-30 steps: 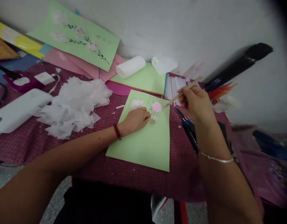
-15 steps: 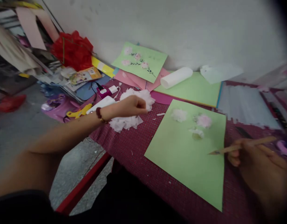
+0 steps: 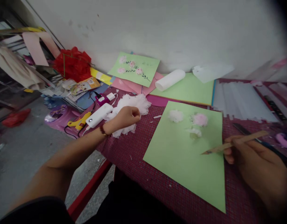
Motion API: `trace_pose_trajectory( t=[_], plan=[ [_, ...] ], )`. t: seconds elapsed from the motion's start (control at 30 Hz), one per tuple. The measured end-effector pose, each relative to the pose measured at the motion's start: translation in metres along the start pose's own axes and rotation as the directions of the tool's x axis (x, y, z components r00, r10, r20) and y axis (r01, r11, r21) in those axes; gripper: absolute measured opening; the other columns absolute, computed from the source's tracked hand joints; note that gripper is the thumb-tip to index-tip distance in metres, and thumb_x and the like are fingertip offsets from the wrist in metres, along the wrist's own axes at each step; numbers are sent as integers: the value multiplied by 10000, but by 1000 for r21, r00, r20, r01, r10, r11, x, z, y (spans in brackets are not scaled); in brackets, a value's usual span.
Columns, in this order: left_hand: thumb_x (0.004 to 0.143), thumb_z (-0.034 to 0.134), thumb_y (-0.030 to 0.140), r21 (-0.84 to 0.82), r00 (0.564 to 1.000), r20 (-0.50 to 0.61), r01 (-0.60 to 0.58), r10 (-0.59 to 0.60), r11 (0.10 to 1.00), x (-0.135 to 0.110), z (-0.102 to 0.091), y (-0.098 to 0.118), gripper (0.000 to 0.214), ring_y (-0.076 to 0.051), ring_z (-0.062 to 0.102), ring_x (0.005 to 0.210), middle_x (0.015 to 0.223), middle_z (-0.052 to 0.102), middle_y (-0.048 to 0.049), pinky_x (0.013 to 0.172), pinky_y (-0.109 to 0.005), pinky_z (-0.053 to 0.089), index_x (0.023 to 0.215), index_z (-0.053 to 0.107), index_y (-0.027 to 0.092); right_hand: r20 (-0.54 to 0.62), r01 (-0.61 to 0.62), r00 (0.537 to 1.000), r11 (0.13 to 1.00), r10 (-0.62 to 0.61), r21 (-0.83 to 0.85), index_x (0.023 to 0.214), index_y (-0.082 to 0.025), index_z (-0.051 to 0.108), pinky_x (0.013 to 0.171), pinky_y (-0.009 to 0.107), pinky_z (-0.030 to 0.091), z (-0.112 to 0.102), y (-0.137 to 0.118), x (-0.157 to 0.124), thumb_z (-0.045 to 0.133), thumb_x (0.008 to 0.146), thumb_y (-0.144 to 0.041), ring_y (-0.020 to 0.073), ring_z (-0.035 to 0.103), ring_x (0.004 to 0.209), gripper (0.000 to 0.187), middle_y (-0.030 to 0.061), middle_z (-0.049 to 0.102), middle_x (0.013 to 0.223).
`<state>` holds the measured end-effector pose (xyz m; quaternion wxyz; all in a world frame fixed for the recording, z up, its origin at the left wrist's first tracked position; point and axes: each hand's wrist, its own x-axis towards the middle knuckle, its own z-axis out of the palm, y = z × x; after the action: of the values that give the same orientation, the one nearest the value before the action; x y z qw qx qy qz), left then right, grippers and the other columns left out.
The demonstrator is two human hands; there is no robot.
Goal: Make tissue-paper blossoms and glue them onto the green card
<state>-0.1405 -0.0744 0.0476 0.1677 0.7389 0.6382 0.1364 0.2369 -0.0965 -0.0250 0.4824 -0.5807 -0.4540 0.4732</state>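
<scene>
My right hand (image 3: 252,161) grips a wooden pencil (image 3: 239,141), its tip pointing left just over a green sheet (image 3: 180,168). Two ruffled paper flowers, one white (image 3: 175,116) and one pink (image 3: 199,119), lie on the sheet's upper part. Below them is a smaller white flower piece (image 3: 195,133) with a greenish lower part. My left hand (image 3: 126,118), a beaded bracelet at its wrist, is curled closed over white ruffled paper pieces (image 3: 136,102). Its inner fingers are hidden, so I cannot make out whether it holds anything.
Behind the sheet are a finished flower picture (image 3: 136,68), a white roll (image 3: 170,80) and stacked coloured paper. A white power bank (image 3: 99,115) and yellow glue gun (image 3: 80,122) lie left. Translucent strips (image 3: 246,101) and a dark-handled tool (image 3: 244,130) are at right.
The view has shifted slightly. My left hand has moved a little left and down, still curled. The pencil tip has moved slightly left over the green sheet.
</scene>
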Motion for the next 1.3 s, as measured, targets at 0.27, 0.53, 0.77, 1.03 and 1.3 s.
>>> trace_pose_trajectory(
  t=[0.27,0.53,0.77,1.03,1.3],
  plan=[
    [664,472,135,-640,938,316,100,142,762,18,1,47,85,-96,551,618,692,627,-11,598,-238,459,693,540,176,45,19,999,989,-26,143,767,-272,664,449,351,363,2,-17,-3,677,767,-401,169,499,500,129,53,577,628],
    [765,505,206,-705,839,483,203,250,679,38,60,67,26,-79,570,553,747,684,-52,444,-185,384,764,490,184,-7,84,996,979,-84,187,792,-231,622,408,261,383,-2,-19,-1,656,793,-375,127,489,451,149,-17,560,559],
    [670,578,114,-718,819,556,388,140,577,35,66,68,54,-34,470,490,610,598,33,449,-160,332,705,562,152,14,87,996,984,-90,156,825,-231,634,418,254,394,-1,-12,-2,645,820,-389,119,501,461,159,-11,572,584],
    [674,561,64,-642,688,725,692,-35,330,33,58,63,149,-114,652,634,688,691,-51,673,-247,516,807,588,126,11,89,996,989,-91,121,824,-269,655,437,264,392,-1,-5,-1,626,844,-367,113,499,480,104,-14,568,602],
    [688,675,283,-509,797,601,438,-58,741,39,61,75,167,-98,548,511,583,606,1,504,-229,426,726,603,137,39,102,994,989,-107,103,814,-251,649,430,272,389,-1,-9,-1,630,831,-358,117,502,466,110,-5,571,585]
  ],
)
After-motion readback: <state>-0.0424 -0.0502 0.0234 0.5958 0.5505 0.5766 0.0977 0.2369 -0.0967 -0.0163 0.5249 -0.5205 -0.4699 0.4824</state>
